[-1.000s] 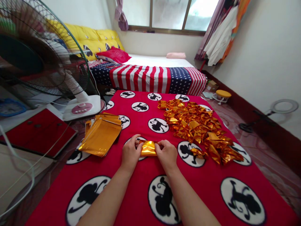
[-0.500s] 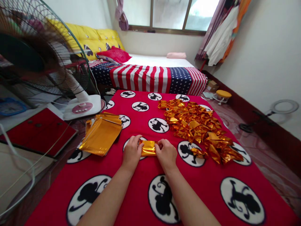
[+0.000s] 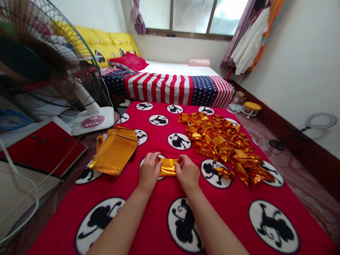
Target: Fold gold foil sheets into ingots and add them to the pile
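A small folded piece of gold foil paper [image 3: 168, 167] lies low over the red cloth, between my two hands. My left hand [image 3: 150, 170] pinches its left end with thumb and fingers. At the right end, my right hand [image 3: 188, 171] grips it the same way, and the fingertips partly hide both ends. To the left lies a stack of flat gold foil sheets [image 3: 114, 152]. A heap of folded gold foil pieces [image 3: 220, 138] spreads over the cloth on the right, with one small loose piece [image 3: 224, 173] nearest my right hand.
The red cloth [image 3: 148, 219] with monkey prints covers the table. A fan [image 3: 92, 120] stands at the left, blades blurred, beside a red panel [image 3: 45, 148]. Behind is a bed [image 3: 164, 86]; a yellow stool [image 3: 252, 106] and a ring light [image 3: 321, 120] stand at the right.
My right hand's fingers have shifted slightly at the right end of the folded foil paper. My left hand looks almost unmoved, and both hands still hold the piece.
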Tool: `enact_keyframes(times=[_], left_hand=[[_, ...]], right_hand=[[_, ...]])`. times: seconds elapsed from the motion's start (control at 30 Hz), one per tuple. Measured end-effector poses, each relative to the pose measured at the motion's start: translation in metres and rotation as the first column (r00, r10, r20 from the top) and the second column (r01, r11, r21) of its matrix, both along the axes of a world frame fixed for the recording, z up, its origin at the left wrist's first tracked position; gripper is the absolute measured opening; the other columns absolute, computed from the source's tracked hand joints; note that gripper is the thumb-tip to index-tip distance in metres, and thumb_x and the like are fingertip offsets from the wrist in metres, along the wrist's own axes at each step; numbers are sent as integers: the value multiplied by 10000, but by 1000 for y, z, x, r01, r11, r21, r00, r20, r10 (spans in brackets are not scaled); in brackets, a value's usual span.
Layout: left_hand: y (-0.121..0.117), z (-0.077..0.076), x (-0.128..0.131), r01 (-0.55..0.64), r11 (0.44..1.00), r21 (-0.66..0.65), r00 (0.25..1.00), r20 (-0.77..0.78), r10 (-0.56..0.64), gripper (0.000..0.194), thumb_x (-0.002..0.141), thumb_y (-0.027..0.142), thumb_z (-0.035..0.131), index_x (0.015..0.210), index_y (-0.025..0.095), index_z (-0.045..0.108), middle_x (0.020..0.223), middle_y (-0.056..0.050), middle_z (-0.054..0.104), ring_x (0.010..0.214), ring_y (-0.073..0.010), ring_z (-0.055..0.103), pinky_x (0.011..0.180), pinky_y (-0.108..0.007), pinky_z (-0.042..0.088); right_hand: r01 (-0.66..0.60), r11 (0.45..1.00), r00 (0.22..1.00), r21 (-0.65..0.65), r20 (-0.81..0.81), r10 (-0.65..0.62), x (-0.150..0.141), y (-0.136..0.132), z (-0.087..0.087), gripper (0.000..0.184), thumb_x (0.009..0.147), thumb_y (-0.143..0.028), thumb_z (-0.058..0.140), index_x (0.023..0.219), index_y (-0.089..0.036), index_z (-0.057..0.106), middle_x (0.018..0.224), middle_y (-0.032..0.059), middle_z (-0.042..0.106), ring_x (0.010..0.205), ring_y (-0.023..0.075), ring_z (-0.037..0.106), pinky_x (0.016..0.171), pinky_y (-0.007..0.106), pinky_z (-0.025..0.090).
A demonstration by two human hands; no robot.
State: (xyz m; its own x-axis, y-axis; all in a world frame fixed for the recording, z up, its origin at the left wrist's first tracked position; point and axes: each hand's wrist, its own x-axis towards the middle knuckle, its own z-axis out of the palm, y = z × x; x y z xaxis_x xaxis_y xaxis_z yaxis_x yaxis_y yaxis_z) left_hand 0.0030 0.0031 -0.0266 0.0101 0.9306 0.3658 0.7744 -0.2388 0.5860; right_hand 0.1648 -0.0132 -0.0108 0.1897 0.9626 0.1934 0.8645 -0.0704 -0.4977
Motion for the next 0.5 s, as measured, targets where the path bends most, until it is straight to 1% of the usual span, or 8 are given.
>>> enact_keyframes(times=[0.13, 0.27, 0.33, 0.4, 0.5], left_hand=[[0, 0, 0, -4, 1000, 5, 1000, 7, 4, 285, 836, 146, 600, 1116, 196, 605, 986, -58, 619, 856, -197, 621, 825, -325, 504], [0, 2, 0, 2, 1000, -5, 1000, 6, -2, 308, 821, 132, 614, 1123, 189, 610, 1017, -68, 623, 895, -205, 626, 851, -331, 506], [0, 3, 0, 1, 1000, -16, 1000, 6, -1, 320, 815, 131, 621, 1130, 188, 613, 1053, -74, 620, 909, -208, 625, 861, -337, 508], [-1, 4, 0, -2, 1000, -21, 1000, 13, 3, 327, 810, 135, 628, 1131, 194, 618, 1075, -73, 616, 897, -204, 625, 856, -337, 512], [0, 3, -2, -10, 1000, -4, 999, 47, 11, 328, 793, 132, 641, 1114, 200, 627, 1062, -62, 615, 829, -181, 625, 850, -333, 516]], right_hand=[[-12, 1000, 1000, 8, 22, 12, 1, -1, 0, 204, 862, -264, 608, 1053, -212, 658, 905, 27, 679, 791, 170, 634, 632, 260, 360], [8, 1000, 999, 24, 42, -9, -1, -2, 0, 197, 872, -294, 618, 1052, -227, 662, 1003, 38, 622, 793, 160, 618, 614, 251, 367], [18, 999, 999, 28, 37, -19, -2, -3, 1, 214, 871, -286, 623, 1075, -222, 640, 1035, 43, 603, 810, 162, 618, 619, 251, 376], [34, 999, 999, 36, 27, -35, -3, -3, 1, 272, 864, -273, 632, 1126, -211, 598, 1067, 50, 596, 824, 169, 622, 630, 257, 387], [55, 998, 998, 44, 1, -55, -3, -3, 0, 308, 855, -257, 637, 1147, -200, 554, 1080, 57, 603, 839, 180, 628, 648, 264, 399]])
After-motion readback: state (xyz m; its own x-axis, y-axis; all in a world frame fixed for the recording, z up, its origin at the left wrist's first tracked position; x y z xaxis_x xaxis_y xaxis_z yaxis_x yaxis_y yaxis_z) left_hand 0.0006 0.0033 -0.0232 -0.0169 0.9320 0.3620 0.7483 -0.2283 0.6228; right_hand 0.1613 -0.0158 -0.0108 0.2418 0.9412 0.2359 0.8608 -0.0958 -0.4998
